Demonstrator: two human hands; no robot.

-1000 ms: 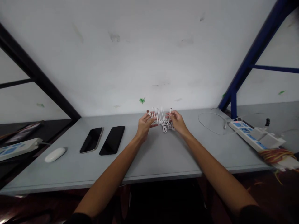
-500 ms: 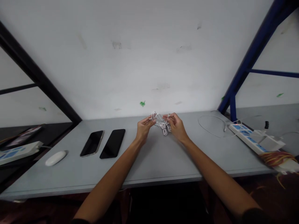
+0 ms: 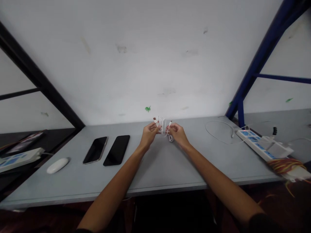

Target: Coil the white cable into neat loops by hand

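A loosely coiled white USB cable [image 3: 162, 126] is stretched between my two hands above the grey table. My left hand [image 3: 149, 132] pinches one side of the coil, with a USB plug [image 3: 155, 120] sticking up past its fingertips. On the other side, my right hand [image 3: 178, 133] is closed on the cable near its smaller end plug [image 3: 170, 123]. A bundled white cable [image 3: 170, 138] lies on the table just below and beside my right fingers, which partly hide it.
To the left lie a black phone [image 3: 117, 150], a phone with a metallic edge [image 3: 95, 150] and a white computer mouse [image 3: 57, 165]. At right, a power strip [image 3: 257, 144] holds white adapters [image 3: 275, 146]; a loose white cable [image 3: 220, 121] curves beside it. A wall [image 3: 155, 64] stands behind.
My right hand has moved left, closer to my left hand. The cable's loops now stand open between both hands, and less of the bundled cable shows.
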